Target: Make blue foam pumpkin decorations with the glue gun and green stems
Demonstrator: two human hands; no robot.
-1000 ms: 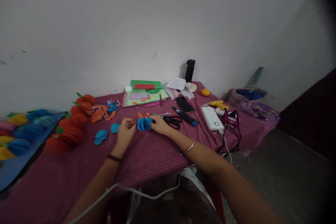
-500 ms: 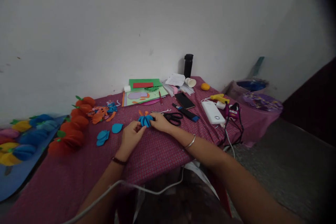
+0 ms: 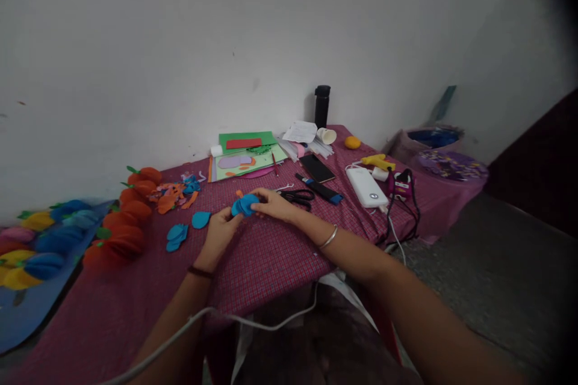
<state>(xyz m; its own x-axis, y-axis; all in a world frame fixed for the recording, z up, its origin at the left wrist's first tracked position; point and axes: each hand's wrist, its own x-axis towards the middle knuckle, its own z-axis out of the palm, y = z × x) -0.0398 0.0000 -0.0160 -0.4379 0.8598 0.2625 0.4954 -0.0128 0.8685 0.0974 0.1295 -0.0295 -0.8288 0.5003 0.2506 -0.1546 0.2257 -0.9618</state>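
Observation:
Between my two hands I hold a blue layered paper piece (image 3: 245, 205) made of rounded petals, just above the cloth. My left hand (image 3: 221, 230) pinches its left side, and my right hand (image 3: 272, 204) grips its right side. A bit of orange shows behind its top left. Left of my left hand lie a single blue drop-shaped cutout (image 3: 201, 219) and a small pile of blue cutouts (image 3: 176, 236). Black-handled scissors (image 3: 298, 197) rest just right of my right hand, partly hidden behind it.
Orange paper pumpkins (image 3: 120, 239) line the left, near orange and blue scraps (image 3: 174, 194). Coloured sheets (image 3: 248, 159) and a black bottle (image 3: 322, 107) stand toward the wall. At right are a phone (image 3: 317, 168), white power bank (image 3: 366, 187) and yellow glue gun (image 3: 378, 162). A white cable (image 3: 253, 325) crosses in front.
The blue paper piece has been turned in my hands: its fanned folds with orange on top now show flat, overlapping petals facing me. Both hands keep hold of it.

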